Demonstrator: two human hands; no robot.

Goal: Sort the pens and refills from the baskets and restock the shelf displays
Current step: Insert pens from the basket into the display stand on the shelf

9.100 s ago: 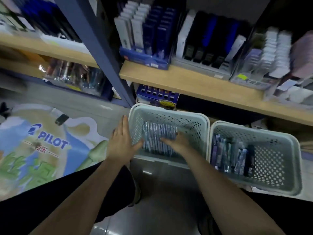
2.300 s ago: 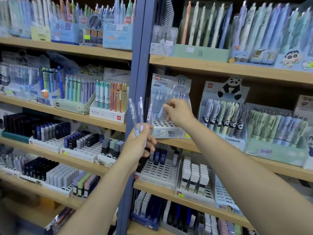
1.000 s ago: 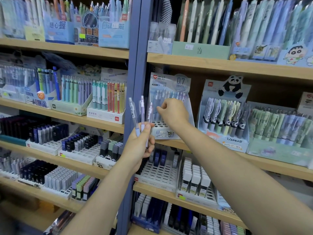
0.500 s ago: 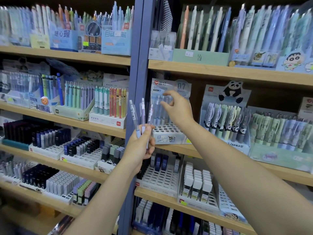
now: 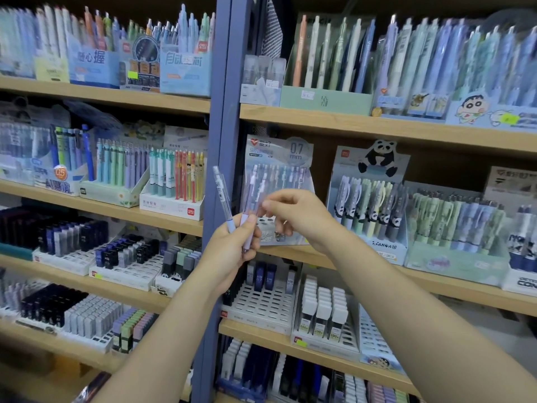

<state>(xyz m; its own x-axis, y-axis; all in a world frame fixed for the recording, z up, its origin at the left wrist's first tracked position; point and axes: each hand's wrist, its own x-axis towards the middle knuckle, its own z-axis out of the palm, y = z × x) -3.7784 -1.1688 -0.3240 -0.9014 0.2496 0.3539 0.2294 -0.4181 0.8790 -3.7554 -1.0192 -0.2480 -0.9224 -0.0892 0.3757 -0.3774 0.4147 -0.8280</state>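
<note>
My left hand [image 5: 232, 248] grips a small bunch of clear pastel pens [image 5: 223, 196] upright in front of the blue shelf post. My right hand [image 5: 296, 213] has come back beside it and pinches the barrel of one lilac pen [image 5: 253, 199] in that bunch. Just behind both hands stands the 0.7 mm pen display [image 5: 279, 158], a card-backed rack with a row of pens at its back and empty holes at its front. The baskets are out of view.
A blue upright post [image 5: 220, 126] divides the wooden shelves. Right of the 0.7 mm rack stands a panda pen display [image 5: 369, 205]. Below are white lead-refill racks [image 5: 261, 301]. Left shelves hold pastel pen boxes [image 5: 171, 181] and dark refill trays [image 5: 125, 257].
My right hand has left the 0.7 mm display and dropped down-left to the pens held in my left hand, now pinching one. My left hand has stayed nearly still.
</note>
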